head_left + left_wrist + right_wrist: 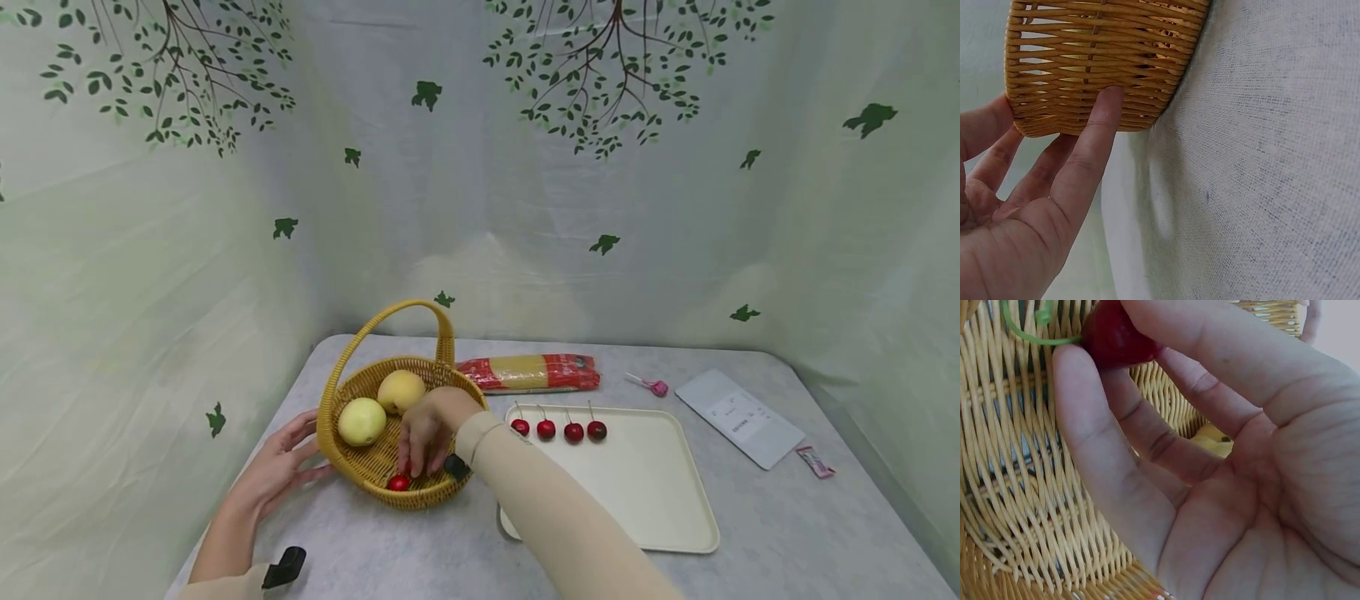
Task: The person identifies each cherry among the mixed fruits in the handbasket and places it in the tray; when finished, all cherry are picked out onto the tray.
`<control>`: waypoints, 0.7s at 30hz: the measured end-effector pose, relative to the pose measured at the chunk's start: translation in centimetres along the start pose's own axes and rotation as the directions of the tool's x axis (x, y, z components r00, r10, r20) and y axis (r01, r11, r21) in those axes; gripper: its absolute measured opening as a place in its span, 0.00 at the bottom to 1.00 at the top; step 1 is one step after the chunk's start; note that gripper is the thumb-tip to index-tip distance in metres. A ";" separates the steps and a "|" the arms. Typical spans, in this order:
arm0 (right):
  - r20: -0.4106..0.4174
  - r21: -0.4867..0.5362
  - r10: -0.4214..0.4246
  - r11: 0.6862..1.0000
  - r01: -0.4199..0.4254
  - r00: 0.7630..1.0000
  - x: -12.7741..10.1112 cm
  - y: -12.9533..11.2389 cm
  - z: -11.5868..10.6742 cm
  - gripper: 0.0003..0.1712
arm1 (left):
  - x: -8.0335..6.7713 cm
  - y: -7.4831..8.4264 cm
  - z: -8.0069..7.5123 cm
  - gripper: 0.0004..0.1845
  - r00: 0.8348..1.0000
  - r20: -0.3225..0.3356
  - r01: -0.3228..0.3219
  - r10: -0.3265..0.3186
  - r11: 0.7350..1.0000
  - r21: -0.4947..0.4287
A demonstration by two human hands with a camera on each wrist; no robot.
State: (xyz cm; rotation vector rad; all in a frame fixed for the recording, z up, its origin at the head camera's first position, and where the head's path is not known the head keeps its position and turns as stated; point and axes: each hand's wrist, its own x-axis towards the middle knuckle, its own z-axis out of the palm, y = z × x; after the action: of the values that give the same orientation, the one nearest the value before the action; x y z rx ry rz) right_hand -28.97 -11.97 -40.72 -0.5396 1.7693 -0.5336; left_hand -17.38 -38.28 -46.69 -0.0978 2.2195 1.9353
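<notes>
A yellow wicker basket (327, 433) with a tall handle stands at the left of the table. Inside it lie two pale yellow round fruits, one nearer the front (362, 422) and one behind (401, 391). My right hand (431, 429) reaches down into the basket and pinches a dark red cherry (1116, 337) between thumb and fingers; its green stem (1035, 339) sticks out beside a fingertip. In the head view a red cherry (399, 482) shows just under those fingertips. My left hand (277, 467) touches the basket's outer left side with spread, nearly straight fingers.
Right of the basket lies a cream tray (637, 492) with several cherries (546, 429) in a row along its far side. Behind are a red and yellow packet (528, 373) and a lollipop (648, 385). A grey-white pouch (738, 419) and small pink wrapped sweet (815, 462) lie farther right.
</notes>
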 end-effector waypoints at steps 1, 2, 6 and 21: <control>-0.002 0.001 -0.003 1.000 0.003 1.000 -0.1 0.1 -0.1 0.08 | 0.0 0.0 0.0 0.32 1.000 -0.001 0.002 -0.002 1.000 0.000; -0.003 -0.002 -0.007 1.000 0.007 1.000 -0.2 0.2 -0.2 0.09 | 0.0 0.0 0.0 0.32 1.000 0.002 0.003 -0.003 1.000 0.001; -0.018 -0.021 -0.024 0.999 0.024 1.000 -0.4 0.6 -0.6 0.12 | 0.1 -0.2 0.0 0.32 1.000 -0.004 0.011 -0.011 1.000 0.005; -0.118 -0.082 -0.097 0.993 0.088 0.988 -2.6 2.3 -2.1 0.03 | 0.0 0.0 0.1 0.30 1.000 -0.012 0.011 -0.011 1.000 0.006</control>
State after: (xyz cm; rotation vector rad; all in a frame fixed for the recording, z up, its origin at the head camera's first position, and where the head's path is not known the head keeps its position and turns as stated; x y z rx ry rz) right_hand -30.56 -8.38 -39.63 -0.6569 1.8939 -0.5755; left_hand -17.35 -38.14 -46.74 -0.1209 2.2278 1.9277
